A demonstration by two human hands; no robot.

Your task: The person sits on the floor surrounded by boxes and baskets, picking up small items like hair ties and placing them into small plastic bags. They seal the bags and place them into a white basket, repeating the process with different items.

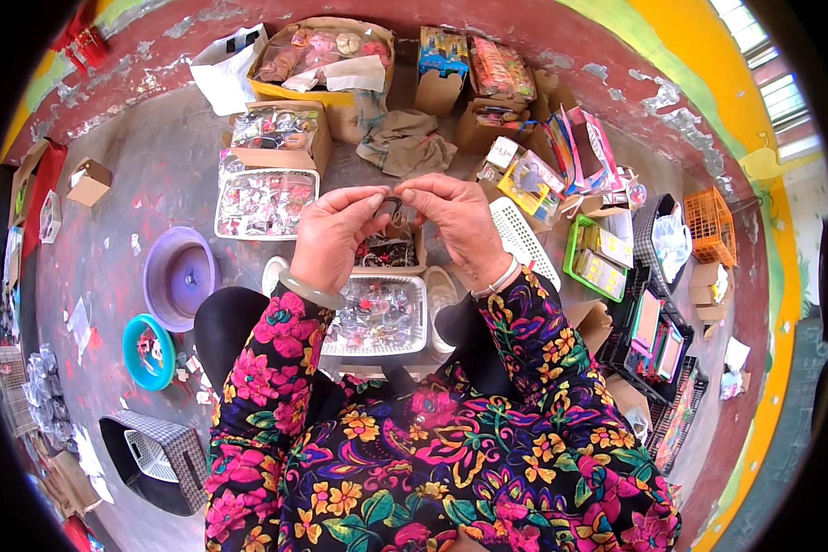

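Observation:
My left hand (pixel 334 237) and my right hand (pixel 463 228) are raised in front of me, their fingertips close together. Each pinches a thin, small dark loop (pixel 394 201) between thumb and forefinger; its exact kind is too small to make out. Below them, partly hidden by my hands, stands a cardboard box (pixel 421 259) holding a tangle of dark and red small items. Nearer to me, between my knees, a white plastic basket (pixel 374 350) contains many small clear-wrapped pieces. A pale bangle sits on my left wrist and a silvery one on my right.
At left are a purple basin (pixel 155 285) and a turquoise bowl (pixel 132 361) with scraps. Ahead stand another white basket (pixel 219 221) of packets, full cartons and a brown cloth (pixel 405 143). A green tray (pixel 572 247), black crates and an orange crate (pixel 708 225) line the right.

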